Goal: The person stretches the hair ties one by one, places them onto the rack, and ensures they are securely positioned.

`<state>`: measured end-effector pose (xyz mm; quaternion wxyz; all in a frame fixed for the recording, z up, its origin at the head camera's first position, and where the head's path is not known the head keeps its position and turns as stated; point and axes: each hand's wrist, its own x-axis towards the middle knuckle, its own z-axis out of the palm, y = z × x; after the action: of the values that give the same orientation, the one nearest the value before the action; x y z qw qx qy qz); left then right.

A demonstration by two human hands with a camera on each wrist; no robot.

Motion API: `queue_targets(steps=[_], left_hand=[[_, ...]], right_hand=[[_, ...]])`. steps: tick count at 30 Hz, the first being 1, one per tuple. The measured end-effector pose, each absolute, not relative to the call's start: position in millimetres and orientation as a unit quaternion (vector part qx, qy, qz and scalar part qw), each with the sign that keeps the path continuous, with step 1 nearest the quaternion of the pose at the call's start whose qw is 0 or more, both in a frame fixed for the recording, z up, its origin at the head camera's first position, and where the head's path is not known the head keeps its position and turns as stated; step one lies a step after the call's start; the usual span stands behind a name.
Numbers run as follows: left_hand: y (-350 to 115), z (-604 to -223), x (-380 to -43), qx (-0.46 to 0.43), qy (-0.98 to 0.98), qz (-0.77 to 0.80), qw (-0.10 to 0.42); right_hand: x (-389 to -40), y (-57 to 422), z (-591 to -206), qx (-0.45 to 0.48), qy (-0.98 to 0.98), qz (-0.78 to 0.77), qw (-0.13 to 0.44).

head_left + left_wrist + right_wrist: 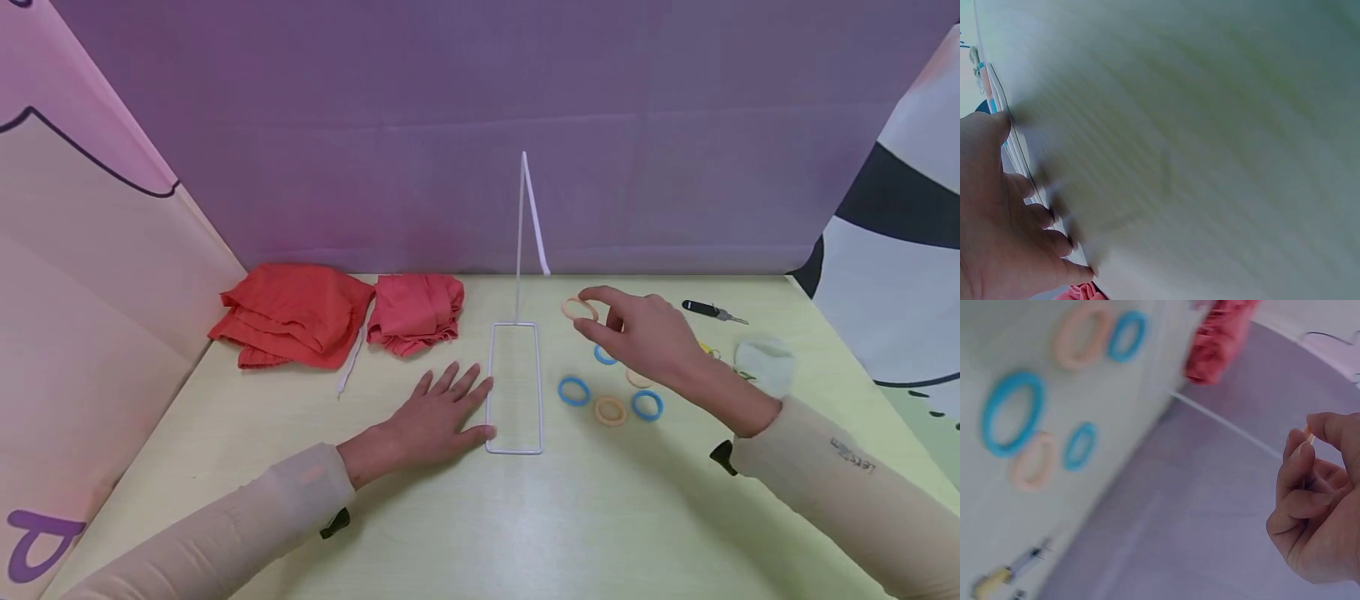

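Observation:
A white wire stand (517, 325) rises from a rectangular base (514, 387) at mid-table. My left hand (442, 412) lies flat on the table with straight fingers, its thumb and fingertips touching the base's left side (1016, 156). My right hand (637, 333) is raised right of the stand's post and pinches an orange ring (579, 309) between thumb and forefinger (1310, 434). Below it on the table lie several loose rings: blue ones (573, 391) (647, 405) and orange ones (610, 411).
Two red cloths (296, 312) (416, 312) lie at the back left with a white strip (350, 367) between them. A black-handled key (708, 311) and a white pad (763, 360) are at the back right. Purple backdrop behind, fabric walls at both sides.

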<state>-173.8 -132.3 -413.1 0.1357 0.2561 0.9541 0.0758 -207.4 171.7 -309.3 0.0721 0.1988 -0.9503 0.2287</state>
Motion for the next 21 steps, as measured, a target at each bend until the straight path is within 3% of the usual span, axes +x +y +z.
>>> queue_targets(steps=[12,21], left_hand=[[-132.9,-413.3,-174.3,0.260,0.953,0.079,0.136],[-133.4,-415.1,-174.9,0.260,0.953,0.078,0.138]], right_hand=[[-139.9,165.3,-253.5,0.352,-0.842,0.186,0.363],[-115.1,143.8,-226.2,0.401,-0.757,0.148,0.494]])
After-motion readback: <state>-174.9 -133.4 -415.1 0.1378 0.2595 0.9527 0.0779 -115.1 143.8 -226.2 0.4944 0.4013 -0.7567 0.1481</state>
